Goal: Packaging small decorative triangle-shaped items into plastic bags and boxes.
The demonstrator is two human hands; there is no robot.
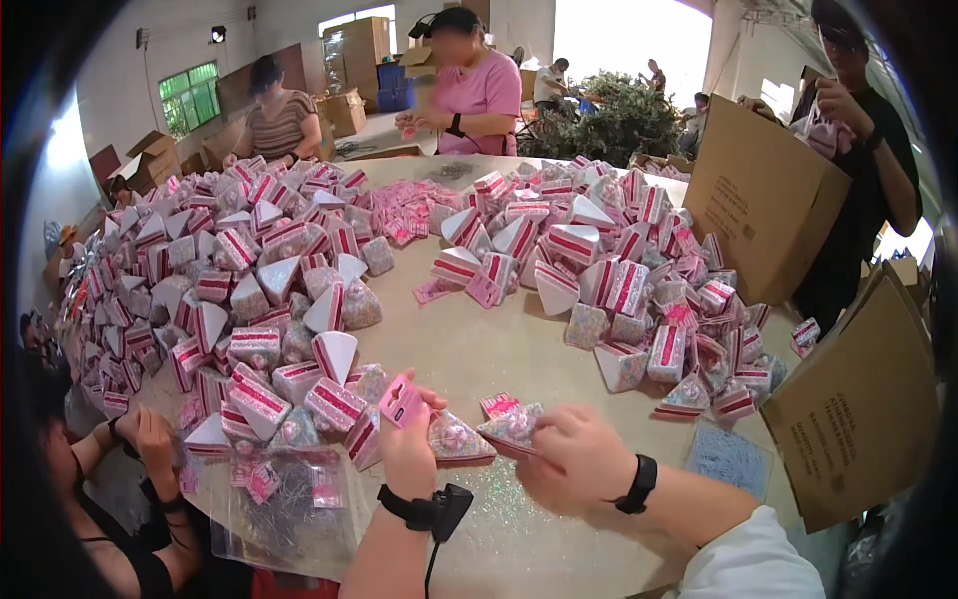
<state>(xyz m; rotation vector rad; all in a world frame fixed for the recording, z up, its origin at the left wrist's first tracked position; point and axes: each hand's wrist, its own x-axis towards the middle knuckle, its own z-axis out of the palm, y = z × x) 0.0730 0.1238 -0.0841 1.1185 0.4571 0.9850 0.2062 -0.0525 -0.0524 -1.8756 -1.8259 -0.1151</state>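
Note:
My left hand [407, 449] is closed round a pink hang tag [401, 402], which sticks up above the fingers. Against that hand's right side rests a toy cake slice [461, 441] with a sprinkled top and a pink and white layered side. My right hand [579, 451], slightly blurred, pinches a second cake slice [512, 427] whose tip points toward the first one. Just behind it lies a pink card [499, 404]. Glitter is scattered on the table [479, 344] under both hands.
Large heaps of cake slices [259, 265] [619, 235] cover the left and far right. Pink tags [409, 208] lie between them. Two shallow trays hold thin strips, one see-through [284, 509], one with bluish strips [726, 459]. Cardboard boxes [753, 195] stand right; co-workers surround the table.

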